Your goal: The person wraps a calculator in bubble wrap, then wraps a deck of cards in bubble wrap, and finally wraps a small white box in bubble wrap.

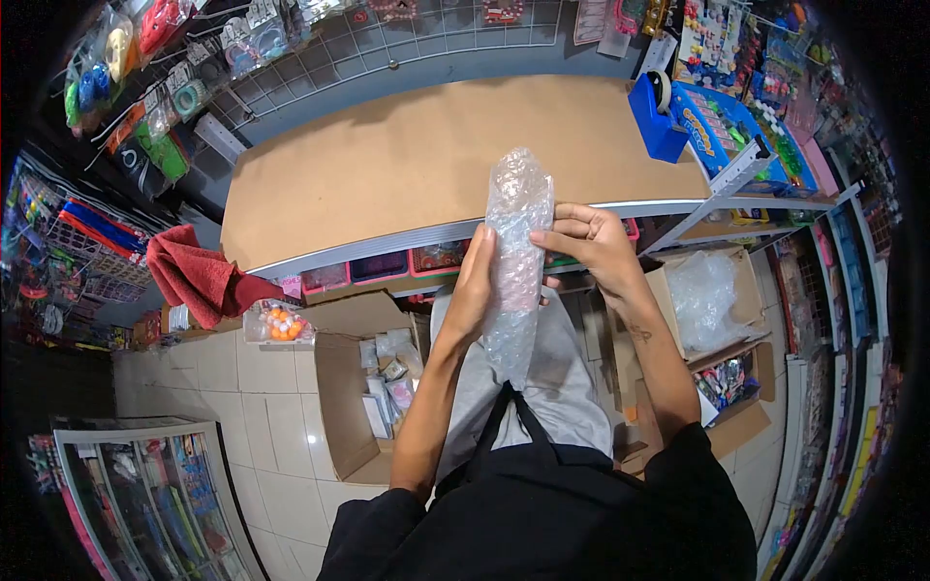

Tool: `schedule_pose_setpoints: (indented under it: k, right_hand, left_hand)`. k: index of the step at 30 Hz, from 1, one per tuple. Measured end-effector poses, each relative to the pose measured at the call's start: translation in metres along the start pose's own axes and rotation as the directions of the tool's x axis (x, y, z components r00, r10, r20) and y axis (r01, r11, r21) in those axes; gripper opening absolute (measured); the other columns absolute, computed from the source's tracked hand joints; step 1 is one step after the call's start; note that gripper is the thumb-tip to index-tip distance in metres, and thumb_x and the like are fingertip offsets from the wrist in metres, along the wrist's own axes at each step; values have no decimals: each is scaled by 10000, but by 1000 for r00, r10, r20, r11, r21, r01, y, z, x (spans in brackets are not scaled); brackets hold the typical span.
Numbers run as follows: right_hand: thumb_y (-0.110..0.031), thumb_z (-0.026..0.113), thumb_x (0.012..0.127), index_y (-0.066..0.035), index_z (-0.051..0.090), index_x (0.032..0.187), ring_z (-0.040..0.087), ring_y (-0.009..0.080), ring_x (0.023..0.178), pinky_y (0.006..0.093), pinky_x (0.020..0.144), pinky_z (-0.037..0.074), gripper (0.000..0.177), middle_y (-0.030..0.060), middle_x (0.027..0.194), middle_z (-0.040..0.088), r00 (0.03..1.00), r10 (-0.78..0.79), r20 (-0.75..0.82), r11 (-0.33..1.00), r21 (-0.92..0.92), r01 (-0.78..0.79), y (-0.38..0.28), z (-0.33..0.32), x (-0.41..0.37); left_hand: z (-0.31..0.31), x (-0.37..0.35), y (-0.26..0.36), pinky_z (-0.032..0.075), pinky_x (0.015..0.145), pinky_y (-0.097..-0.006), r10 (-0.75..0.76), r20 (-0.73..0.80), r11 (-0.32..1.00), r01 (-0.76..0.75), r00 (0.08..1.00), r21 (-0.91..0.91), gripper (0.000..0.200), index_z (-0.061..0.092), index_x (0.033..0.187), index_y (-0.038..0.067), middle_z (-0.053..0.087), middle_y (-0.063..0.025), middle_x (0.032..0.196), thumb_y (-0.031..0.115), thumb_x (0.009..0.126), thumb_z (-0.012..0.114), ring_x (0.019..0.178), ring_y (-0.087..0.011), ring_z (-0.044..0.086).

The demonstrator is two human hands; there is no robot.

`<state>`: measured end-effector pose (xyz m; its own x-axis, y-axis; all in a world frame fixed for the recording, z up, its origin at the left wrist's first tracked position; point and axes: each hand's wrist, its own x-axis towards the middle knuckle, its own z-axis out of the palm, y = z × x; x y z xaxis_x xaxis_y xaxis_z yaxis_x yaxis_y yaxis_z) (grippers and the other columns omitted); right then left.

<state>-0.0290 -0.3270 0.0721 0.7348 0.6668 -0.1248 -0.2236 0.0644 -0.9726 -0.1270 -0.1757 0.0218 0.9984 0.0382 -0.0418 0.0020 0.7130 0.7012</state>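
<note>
A long bundle of bubble wrap (516, 261) is held upright over the lap, in front of the shelf edge. Something pinkish shows faintly through its middle, too unclear to name. My left hand (475, 281) grips the bundle along its left side, thumb on the front. From the right, my right hand (593, 247) pinches its edge with the thumb on the front; some of its fingers are hidden behind the wrap. The brown shelf board (387, 179) lies just beyond both hands.
A blue tape dispenser (662, 116) stands at the board's right end. A red cloth (199, 276) hangs at the left. On the floor are a cardboard box with small packets (339, 407) and a box holding bubble wrap (705, 300). Wire racks surround the board.
</note>
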Motion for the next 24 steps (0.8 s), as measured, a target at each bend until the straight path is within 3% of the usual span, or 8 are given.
schedule_pose_setpoints:
  k: [6, 9, 12, 18, 21, 24]
  right_hand:
    - [-76, 789, 835, 50, 688, 1067, 638, 104, 723, 229, 575, 515, 283, 88, 913, 728, 999, 36, 1, 999, -24, -36, 2, 2, 1]
    - [-79, 793, 830, 48, 690, 1062, 649, 106, 738, 230, 589, 520, 284, 87, 912, 729, 999, 37, 3, 999, -25, -37, 6, 0, 2]
    - [-81, 796, 827, 44, 692, 1063, 664, 110, 762, 233, 613, 530, 286, 87, 915, 730, 999, 32, -12, 999, -27, -32, 7, 1, 2]
    - [-78, 796, 828, 30, 695, 1029, 682, 121, 789, 241, 657, 553, 249, 87, 936, 725, 998, -29, -61, 996, -88, 24, 13, 3, 2]
    - [-58, 788, 833, 17, 694, 982, 685, 117, 799, 241, 673, 558, 192, 78, 932, 723, 995, -93, -47, 992, -95, 88, 20, 1, 4]
    - [-37, 781, 836, 10, 689, 943, 684, 107, 816, 241, 696, 559, 148, 66, 907, 723, 979, -202, 0, 973, -118, 200, 30, -6, 8]
  left_hand:
    - [-5, 3, -2, 632, 623, -381, 101, -93, 960, -73, 990, 272, 284, 405, 1255, 65, 608, -166, 1093, 282, 1074, 376, 852, -263, 717]
    - [0, 1, 2, 634, 628, -379, 84, -89, 955, -54, 992, 290, 233, 395, 1190, 73, 600, -172, 1125, 271, 1078, 347, 869, -281, 715]
    - [-3, -1, 2, 639, 639, -389, 78, 1, 995, -78, 997, 57, 150, 367, 1146, 87, 590, -182, 1150, 219, 1073, 363, 865, -286, 714]
    - [-7, 1, -3, 650, 656, -408, 91, -77, 990, -81, 993, 118, 119, 336, 1098, 85, 575, -215, 1144, 194, 1069, 376, 829, -284, 715]
    - [-4, -3, 5, 623, 746, -352, 37, -66, 990, -28, 997, 137, 127, 361, 1126, 78, 575, -181, 1154, 182, 1069, 406, 910, -234, 692]
    - [-18, 1, -11, 555, 852, -297, 129, -110, 973, -104, 986, 207, 136, 424, 1167, 65, 575, -127, 1176, 149, 1062, 443, 1015, -166, 635]
